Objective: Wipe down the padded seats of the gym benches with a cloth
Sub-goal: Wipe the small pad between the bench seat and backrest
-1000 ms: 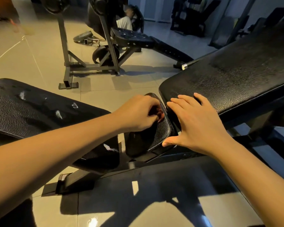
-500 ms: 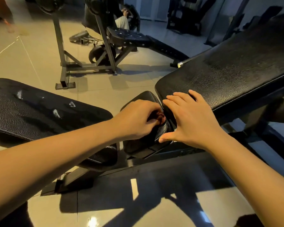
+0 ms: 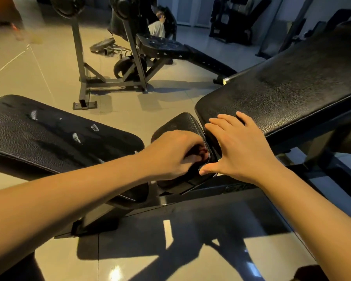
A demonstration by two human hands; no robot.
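My left hand (image 3: 176,154) clenches a dark red cloth (image 3: 203,154) on the small seat pad (image 3: 182,122); my right hand (image 3: 239,149), released, lies flat against the backrest (image 3: 292,94), which slopes up-right.

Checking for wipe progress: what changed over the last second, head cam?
Very little. The left hand stays curled on the small seat pad, fingers bunched around something reddish, barely shifting. The right hand stays flat and open, fingers on the edge of the inclined back pad, thumb at the seat pad's lower corner. The camera drifted slightly. Worn patches on the left bench pad look unchanged.
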